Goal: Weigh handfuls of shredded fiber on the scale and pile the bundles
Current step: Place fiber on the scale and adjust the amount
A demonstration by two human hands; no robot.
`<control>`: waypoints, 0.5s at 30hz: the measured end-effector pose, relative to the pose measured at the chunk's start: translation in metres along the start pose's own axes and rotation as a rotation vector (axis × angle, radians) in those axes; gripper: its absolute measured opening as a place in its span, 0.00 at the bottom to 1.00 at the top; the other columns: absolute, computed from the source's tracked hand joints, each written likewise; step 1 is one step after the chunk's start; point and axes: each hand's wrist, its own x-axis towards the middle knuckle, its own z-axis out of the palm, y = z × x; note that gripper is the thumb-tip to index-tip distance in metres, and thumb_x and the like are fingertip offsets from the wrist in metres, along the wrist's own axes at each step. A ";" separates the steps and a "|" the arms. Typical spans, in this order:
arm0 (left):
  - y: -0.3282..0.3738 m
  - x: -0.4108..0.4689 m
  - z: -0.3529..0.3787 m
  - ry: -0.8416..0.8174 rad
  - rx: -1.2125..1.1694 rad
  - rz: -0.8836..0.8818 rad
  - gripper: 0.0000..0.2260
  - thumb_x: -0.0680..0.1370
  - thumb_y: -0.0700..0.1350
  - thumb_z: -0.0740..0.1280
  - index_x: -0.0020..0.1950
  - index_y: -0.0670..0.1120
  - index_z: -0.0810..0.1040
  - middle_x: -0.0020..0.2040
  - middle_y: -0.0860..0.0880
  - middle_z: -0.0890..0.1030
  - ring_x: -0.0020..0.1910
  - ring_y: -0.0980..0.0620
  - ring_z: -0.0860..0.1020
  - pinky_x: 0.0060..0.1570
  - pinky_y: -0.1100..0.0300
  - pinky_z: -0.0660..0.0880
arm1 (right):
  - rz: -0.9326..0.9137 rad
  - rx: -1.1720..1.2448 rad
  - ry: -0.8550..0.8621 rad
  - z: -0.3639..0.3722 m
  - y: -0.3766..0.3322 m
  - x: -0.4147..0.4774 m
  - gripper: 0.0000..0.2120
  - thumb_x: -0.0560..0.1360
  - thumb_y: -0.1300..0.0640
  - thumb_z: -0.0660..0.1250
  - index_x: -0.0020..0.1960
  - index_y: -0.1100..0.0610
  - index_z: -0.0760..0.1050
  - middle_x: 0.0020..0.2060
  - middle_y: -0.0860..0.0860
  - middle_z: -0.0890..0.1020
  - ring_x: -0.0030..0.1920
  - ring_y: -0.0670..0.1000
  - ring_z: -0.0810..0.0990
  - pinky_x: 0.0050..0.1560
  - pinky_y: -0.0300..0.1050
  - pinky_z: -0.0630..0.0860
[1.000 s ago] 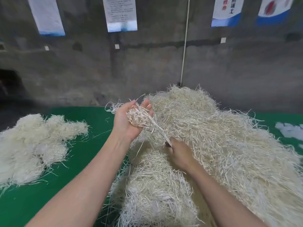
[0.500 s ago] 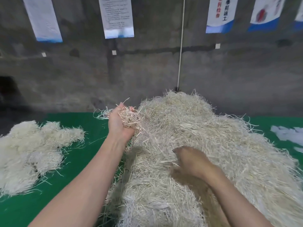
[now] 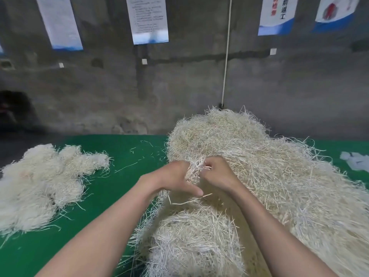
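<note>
A big heap of pale shredded fiber fills the right half of the green table. At the heap's left flank my left hand and my right hand meet, both gripping one small tuft of fiber between them. The fingers of both hands curl into the strands. A smaller pile of whiter fiber bundles lies at the table's left side. No scale is in view.
A grey concrete wall with several hanging paper notices stands behind the table. A white cord runs down the wall to the heap's top. Loose strands lie on the green surface between the piles. White scraps lie at far right.
My left hand has come down from its raised position with its tuft, and my right hand has lifted out of the heap to meet it. Both now hold the same tuft.
</note>
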 end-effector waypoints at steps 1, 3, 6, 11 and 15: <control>-0.001 0.004 0.010 -0.037 0.046 -0.010 0.18 0.71 0.57 0.72 0.42 0.48 0.68 0.37 0.53 0.70 0.31 0.58 0.67 0.27 0.66 0.64 | -0.029 -0.053 -0.024 -0.001 0.000 0.000 0.08 0.72 0.64 0.67 0.35 0.59 0.73 0.34 0.51 0.74 0.33 0.48 0.71 0.38 0.46 0.71; -0.006 0.012 0.021 0.106 -0.113 -0.026 0.11 0.75 0.48 0.70 0.39 0.46 0.70 0.35 0.51 0.72 0.32 0.55 0.70 0.28 0.65 0.65 | -0.065 -0.088 -0.072 -0.001 0.009 -0.002 0.10 0.74 0.59 0.68 0.35 0.52 0.72 0.35 0.47 0.73 0.33 0.45 0.70 0.38 0.41 0.69; -0.017 0.022 0.012 0.472 -0.951 -0.305 0.06 0.77 0.38 0.64 0.41 0.44 0.75 0.40 0.46 0.76 0.33 0.53 0.71 0.30 0.63 0.68 | -0.102 -0.141 -0.080 0.002 0.035 -0.005 0.10 0.79 0.51 0.61 0.40 0.50 0.74 0.37 0.44 0.75 0.36 0.41 0.72 0.44 0.38 0.68; -0.012 0.024 0.005 0.375 -1.722 -0.433 0.11 0.65 0.36 0.70 0.47 0.43 0.78 0.38 0.44 0.83 0.37 0.50 0.75 0.36 0.56 0.73 | -0.075 -0.316 -0.067 0.018 0.071 -0.013 0.14 0.81 0.45 0.50 0.38 0.43 0.65 0.35 0.43 0.74 0.36 0.40 0.72 0.45 0.39 0.73; -0.023 0.022 0.002 0.422 -1.812 -0.437 0.03 0.74 0.35 0.65 0.43 0.42 0.75 0.37 0.46 0.77 0.34 0.52 0.73 0.38 0.58 0.72 | -0.047 -0.459 -0.070 0.009 0.090 -0.025 0.14 0.80 0.40 0.45 0.44 0.42 0.65 0.39 0.45 0.76 0.38 0.43 0.73 0.48 0.44 0.75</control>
